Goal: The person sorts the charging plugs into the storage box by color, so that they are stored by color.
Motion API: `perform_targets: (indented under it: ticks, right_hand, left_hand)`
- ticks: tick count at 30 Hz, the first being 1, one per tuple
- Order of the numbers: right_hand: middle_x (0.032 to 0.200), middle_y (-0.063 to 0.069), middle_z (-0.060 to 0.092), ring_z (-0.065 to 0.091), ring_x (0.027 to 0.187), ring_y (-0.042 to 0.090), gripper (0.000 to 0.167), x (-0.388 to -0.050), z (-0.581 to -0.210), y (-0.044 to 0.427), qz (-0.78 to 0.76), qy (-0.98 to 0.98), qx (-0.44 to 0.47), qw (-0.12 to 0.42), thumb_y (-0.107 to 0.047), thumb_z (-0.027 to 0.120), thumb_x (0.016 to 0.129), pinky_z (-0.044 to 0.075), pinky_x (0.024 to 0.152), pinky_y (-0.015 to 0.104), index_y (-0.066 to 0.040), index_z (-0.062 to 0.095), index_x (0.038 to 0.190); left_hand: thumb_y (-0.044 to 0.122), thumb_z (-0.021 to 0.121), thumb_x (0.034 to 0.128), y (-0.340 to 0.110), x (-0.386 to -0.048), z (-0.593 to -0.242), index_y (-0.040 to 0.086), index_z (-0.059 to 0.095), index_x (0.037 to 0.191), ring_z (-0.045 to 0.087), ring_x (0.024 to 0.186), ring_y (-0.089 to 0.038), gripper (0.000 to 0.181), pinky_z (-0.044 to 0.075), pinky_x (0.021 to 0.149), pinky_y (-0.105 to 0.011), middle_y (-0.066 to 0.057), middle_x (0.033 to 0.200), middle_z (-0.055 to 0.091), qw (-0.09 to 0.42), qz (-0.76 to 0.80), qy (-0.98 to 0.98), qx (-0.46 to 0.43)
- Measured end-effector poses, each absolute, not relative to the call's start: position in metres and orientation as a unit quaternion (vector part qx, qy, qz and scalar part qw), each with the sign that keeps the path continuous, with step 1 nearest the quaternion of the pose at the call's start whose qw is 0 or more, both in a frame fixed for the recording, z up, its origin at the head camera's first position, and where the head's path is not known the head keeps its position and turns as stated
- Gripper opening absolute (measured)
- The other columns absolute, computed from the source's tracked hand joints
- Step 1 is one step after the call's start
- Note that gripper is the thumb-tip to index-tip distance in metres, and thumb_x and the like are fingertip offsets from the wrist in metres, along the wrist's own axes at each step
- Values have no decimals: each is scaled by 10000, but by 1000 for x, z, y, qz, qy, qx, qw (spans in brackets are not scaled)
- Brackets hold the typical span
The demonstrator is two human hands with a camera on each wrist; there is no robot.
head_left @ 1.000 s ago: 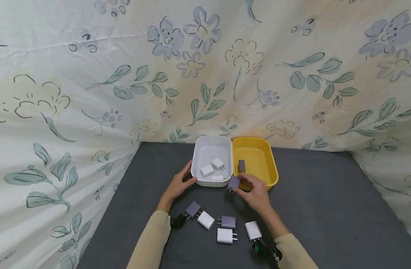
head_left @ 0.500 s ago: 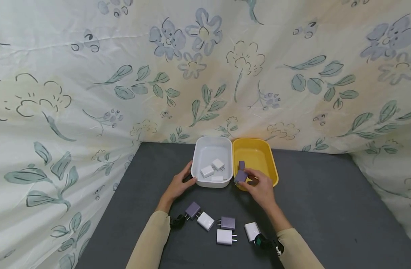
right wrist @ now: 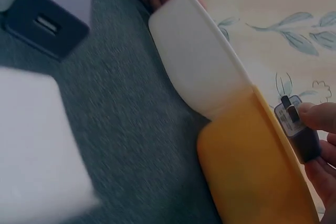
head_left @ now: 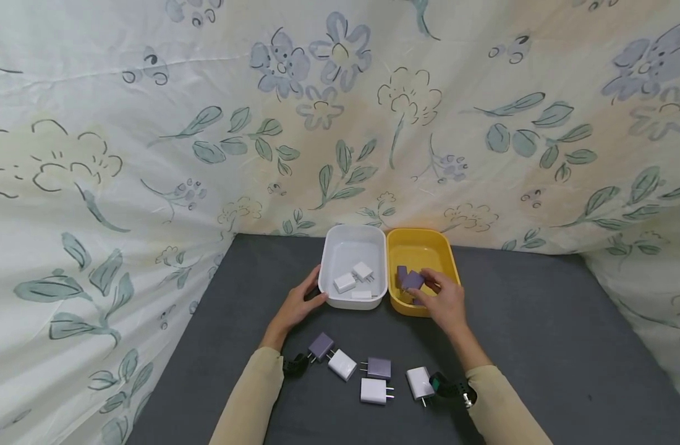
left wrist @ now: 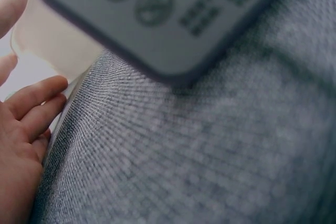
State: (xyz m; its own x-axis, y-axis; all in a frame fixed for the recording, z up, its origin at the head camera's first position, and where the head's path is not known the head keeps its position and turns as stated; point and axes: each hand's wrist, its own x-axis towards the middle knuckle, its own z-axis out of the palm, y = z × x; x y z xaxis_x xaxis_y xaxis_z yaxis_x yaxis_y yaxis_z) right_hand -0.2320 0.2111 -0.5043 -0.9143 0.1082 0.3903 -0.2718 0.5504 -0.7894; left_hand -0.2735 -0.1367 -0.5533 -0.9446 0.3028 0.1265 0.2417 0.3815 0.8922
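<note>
My right hand [head_left: 444,301] pinches a purple charger plug [head_left: 412,280] between thumb and fingers, over the near part of the yellow container [head_left: 452,262]. In the right wrist view, this charger [right wrist: 296,127] shows its prongs above the yellow rim. Another purple charger [head_left: 402,272] lies inside that container, and part of one more shows below my fingers. My left hand [head_left: 297,307] rests against the left side of the white container [head_left: 325,259], its fingers fairly straight. Inside that one are three white chargers [head_left: 344,282]. The left wrist view shows this hand [left wrist: 23,135] with extended fingers.
On the dark grey table [head_left: 529,334], nearer me, lie two purple chargers [head_left: 379,368] and three white chargers [head_left: 374,391]. One purple charger [head_left: 321,346] is close to my left wrist, one white charger [head_left: 420,383] beside my right wrist. A floral cloth [head_left: 340,154] hangs behind.
My right hand has carried the purple charger rightward and away from me, from before the gap between the containers to over the yellow one. My left hand stays at the white container.
</note>
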Motion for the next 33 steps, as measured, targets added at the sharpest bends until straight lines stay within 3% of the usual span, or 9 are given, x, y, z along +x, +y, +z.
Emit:
perform_targets:
  ticks: [18,25,33]
  right_hand:
    - [1165,258,671,691,1008,386,516,-247,-507,235,414,-884,43,213,-93,841,749,550,855,447,69,647,1199]
    - [1175,268,660,684,1023,394,524,-250,-504,235,402,-891,34,207,-107,832,763,548,862,459,74,635,1213]
    - [1205,254,648,667,1067,384,534,-257,-500,236,386,-903,15,189,-145,819,787,538,883,460,56,623,1241]
  left_hand:
    - [318,686,912,-135,-273,-552,347,263,1541,403,1415,-303,758,250,1156,-579,-92,1425,554,30,536,828,163]
    - [338,685,910,-136,-273,-553,376,251,1539,418,1408,-272,766,278,1158,-542,-67,1418,563,28,525,836,159]
    - [269,663,932,-134,-257,-520,160,224,1566,380,1419,-352,779,251,1153,-584,-194,1441,508,54,529,828,177]
